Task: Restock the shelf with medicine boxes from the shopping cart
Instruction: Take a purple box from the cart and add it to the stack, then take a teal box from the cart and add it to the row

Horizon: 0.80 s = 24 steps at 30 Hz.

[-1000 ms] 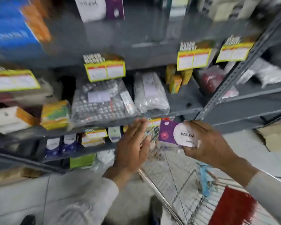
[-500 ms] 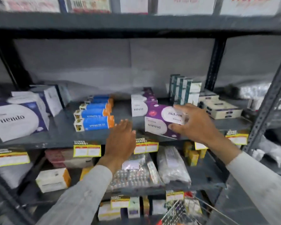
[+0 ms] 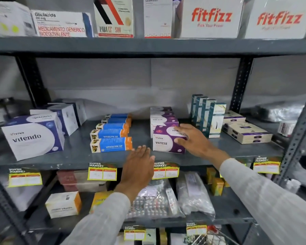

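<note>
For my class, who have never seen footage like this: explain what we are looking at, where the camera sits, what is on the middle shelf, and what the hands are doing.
There is no machine here: a person wears a wide-angle camera on the head, so you look down their arms at a grey metal shelf in a shop. The right hand rests on a purple and white Viresi box, setting it in front of a row of the same boxes. The left hand is open, holding nothing, near the shelf edge. Also on that shelf: blue and orange Vivalyn boxes, a large Vitendo box, tall teal boxes and flat cream boxes.
</note>
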Available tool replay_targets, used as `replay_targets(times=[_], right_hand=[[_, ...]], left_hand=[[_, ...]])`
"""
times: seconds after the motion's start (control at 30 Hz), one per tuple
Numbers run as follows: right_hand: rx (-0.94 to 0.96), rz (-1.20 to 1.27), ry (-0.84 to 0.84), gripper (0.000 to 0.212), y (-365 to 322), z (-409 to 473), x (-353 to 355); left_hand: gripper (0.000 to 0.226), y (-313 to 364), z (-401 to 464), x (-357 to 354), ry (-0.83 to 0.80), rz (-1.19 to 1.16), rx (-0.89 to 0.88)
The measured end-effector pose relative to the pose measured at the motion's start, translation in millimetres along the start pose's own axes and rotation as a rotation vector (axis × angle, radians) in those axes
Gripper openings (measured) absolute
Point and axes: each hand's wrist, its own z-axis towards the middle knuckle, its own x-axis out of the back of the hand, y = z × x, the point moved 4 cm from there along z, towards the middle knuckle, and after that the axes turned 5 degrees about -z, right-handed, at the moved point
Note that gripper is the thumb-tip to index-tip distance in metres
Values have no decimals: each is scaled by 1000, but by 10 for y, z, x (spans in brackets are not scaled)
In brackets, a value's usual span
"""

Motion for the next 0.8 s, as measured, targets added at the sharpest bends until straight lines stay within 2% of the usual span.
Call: replay_targets(times=[0.1, 0.2, 0.3, 0.37, 0.43, 0.6, 0.67, 0.8], right_hand=[[31, -28, 61, 65, -30, -171, 21], [103, -22, 272, 54, 6, -530, 121], [170, -10, 422, 39, 191, -1106, 43], [182, -18, 422, 34, 404, -1525, -151], [151, -28, 344, 30, 687, -1942, -416], [-131, 14, 38, 29, 1605, -2944, -1105], [-335, 27, -105, 30, 2046, -3351, -1393], [-933, 24, -487, 41, 2978, -4309, -1991]], left_hand=[[56, 31, -9, 73, 37, -173, 25], [50, 128, -147, 188, 225, -359, 61], [44, 404, -471, 56, 376, -400, -105], [42, 623, -744, -251, 372, -417, -229], [43, 859, -1027, -672, 238, -437, -285], [47, 1419, -1854, -1858, -312, -399, -266], [46, 1571, -2207, -2279, -500, -385, -245], [53, 1785, -2760, -2987, -771, -334, -227]])
